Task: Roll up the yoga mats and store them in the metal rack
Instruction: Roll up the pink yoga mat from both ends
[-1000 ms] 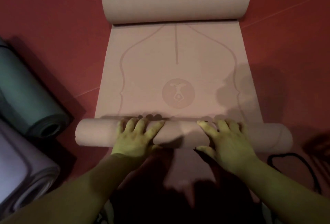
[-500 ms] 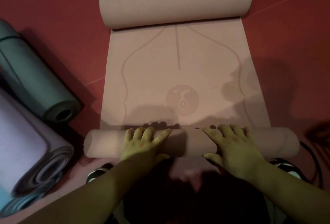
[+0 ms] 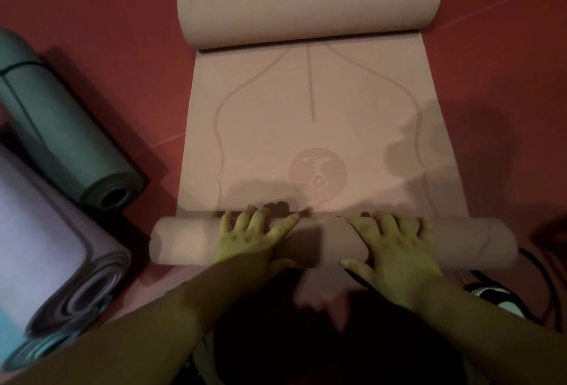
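A pink yoga mat (image 3: 313, 139) lies on the red floor, flat in the middle and curled at both ends. Its near end forms a roll (image 3: 190, 243) running left to right in front of me. My left hand (image 3: 254, 237) presses on top of that roll with spread, straight fingers. My right hand (image 3: 395, 249) presses on it further right, fingers also spread and flat, thumb on the near side. The far end is a thicker roll (image 3: 306, 13). A round logo (image 3: 317, 174) shows on the flat part just beyond my fingers. No metal rack is in view.
A rolled grey-green mat (image 3: 61, 139) lies at the left, its open end towards me. Nearer, at the lower left, sits a rolled lilac mat (image 3: 46, 246) over a light-blue one (image 3: 9, 335). A black cord (image 3: 540, 271) and a black-and-white shoe (image 3: 497, 295) lie at the right.
The near roll has moved forward over the flat mat, closer to the logo, with both hands riding on it. The view has shifted, showing more of the mats at the left.
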The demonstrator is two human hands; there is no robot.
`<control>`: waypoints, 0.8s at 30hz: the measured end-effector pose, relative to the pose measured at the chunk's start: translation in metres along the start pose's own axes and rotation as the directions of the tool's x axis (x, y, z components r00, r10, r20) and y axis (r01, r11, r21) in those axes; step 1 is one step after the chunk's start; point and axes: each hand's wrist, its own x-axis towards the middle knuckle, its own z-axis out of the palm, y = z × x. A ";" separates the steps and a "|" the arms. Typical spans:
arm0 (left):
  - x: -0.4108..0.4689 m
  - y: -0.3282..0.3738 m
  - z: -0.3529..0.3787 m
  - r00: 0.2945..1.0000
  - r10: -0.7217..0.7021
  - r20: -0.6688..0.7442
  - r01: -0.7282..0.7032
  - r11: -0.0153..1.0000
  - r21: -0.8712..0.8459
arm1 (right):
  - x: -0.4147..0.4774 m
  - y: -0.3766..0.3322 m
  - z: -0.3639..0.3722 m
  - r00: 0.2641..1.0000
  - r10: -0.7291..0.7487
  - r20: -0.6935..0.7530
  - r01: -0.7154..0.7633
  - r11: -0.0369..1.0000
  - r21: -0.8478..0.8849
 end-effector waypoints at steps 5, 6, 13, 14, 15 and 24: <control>-0.010 0.009 0.010 0.999 -0.013 -0.035 0.012 1.000 -0.027 | 0.006 0.002 0.001 0.996 0.016 0.088 -0.016 1.000 0.004; -0.008 0.009 0.011 0.999 -0.015 -0.041 0.014 0.999 -0.031 | 0.008 0.003 0.000 0.995 0.018 0.099 -0.018 1.000 0.001; 0.004 0.001 -0.002 1.000 -0.017 0.018 0.018 0.999 -0.049 | 0.007 -0.001 -0.007 0.987 0.062 0.146 -0.065 0.998 0.015; 0.005 0.001 -0.004 1.000 -0.015 0.022 0.016 0.999 -0.047 | 0.002 -0.006 -0.004 0.991 0.067 0.116 -0.069 0.998 0.012; 0.007 0.001 -0.005 0.999 -0.015 0.032 0.017 0.999 -0.046 | -0.001 -0.009 0.000 0.992 0.067 0.111 -0.070 0.997 0.020; 0.010 0.000 -0.012 0.999 -0.020 0.027 0.021 1.000 -0.006 | 0.017 -0.003 -0.005 0.985 0.074 0.156 -0.076 0.997 0.005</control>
